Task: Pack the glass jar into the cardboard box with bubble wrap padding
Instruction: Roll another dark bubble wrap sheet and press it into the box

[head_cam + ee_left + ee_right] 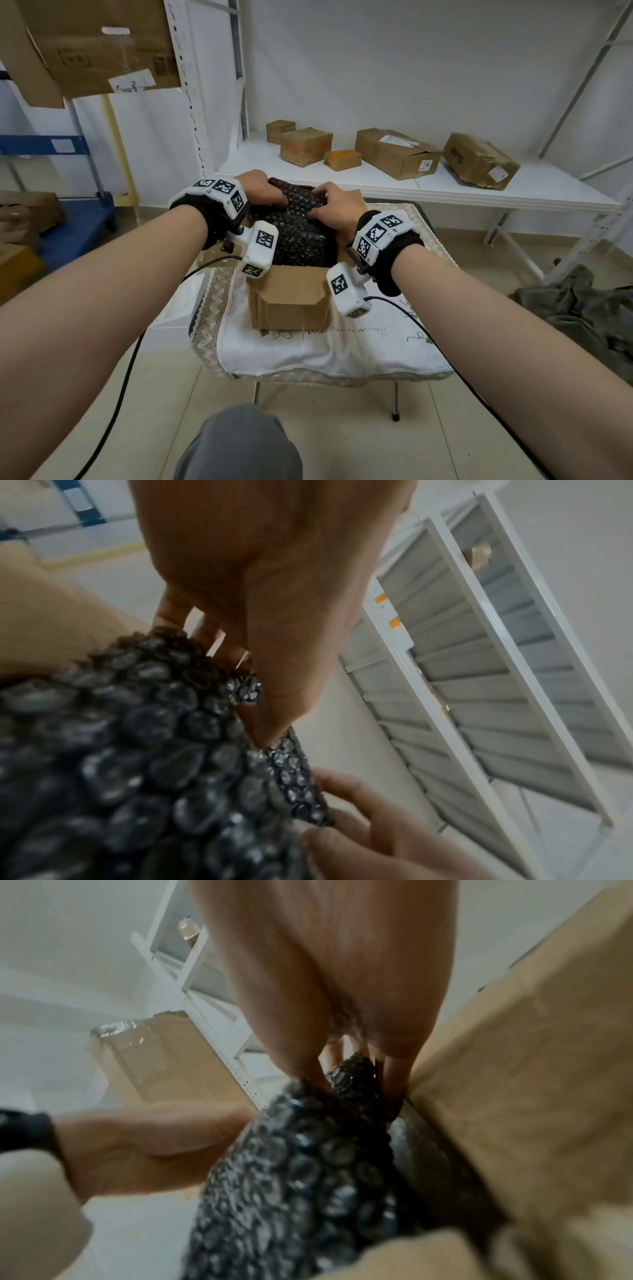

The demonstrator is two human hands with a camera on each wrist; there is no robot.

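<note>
A dark bubble wrap bundle (298,236) stands up out of an open cardboard box (289,301) on the small table. The jar itself is hidden inside the wrap. My left hand (262,190) grips the bundle's top left, fingers curled over its far edge. On the top right my right hand (334,204) pinches a fold of the wrap. In the left wrist view the left hand (260,631) pinches the bubble wrap (143,764) between thumb and fingers. In the right wrist view the right hand (335,1010) pinches the bubble wrap (301,1177) beside the box wall (514,1096).
The box sits on a white embroidered cloth (308,349) over a small folding table (424,226). Behind it a low white shelf (445,192) carries several cardboard parcels. A blue cart (68,219) is at the left, dark fabric (582,308) on the floor at the right.
</note>
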